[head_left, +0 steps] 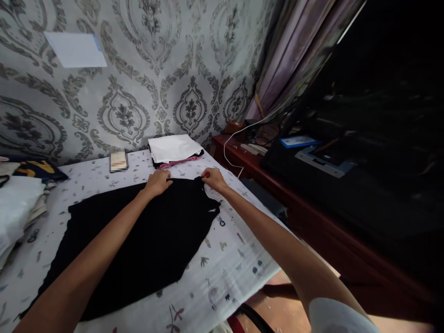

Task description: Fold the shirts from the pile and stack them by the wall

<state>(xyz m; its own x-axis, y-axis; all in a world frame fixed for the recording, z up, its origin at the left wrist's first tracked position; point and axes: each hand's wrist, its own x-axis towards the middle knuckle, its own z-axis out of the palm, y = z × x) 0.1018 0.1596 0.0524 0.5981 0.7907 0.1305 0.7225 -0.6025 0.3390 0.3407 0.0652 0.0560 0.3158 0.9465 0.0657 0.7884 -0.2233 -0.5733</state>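
Note:
A black garment [156, 240] lies spread out on a white sheet with small printed figures [222, 259]. My left hand [158, 182] grips the garment's far edge, with its fingers closed on the cloth. To the right, my right hand [212, 179] pinches the far corner of the same garment between thumb and fingers. Narrow strap-like parts of the garment curve below my right hand. Just beyond my hands sits a folded stack with a white cloth [175, 148] on top and pink and black cloth beneath.
A small pixelated packet [118, 162] lies near the patterned wall. Piled clothes and a white plastic bag [17, 203] are at the left. A red-brown wooden cabinet [312, 212] with a large dark screen stands at the right, and a white cable [225, 148] hangs beside it.

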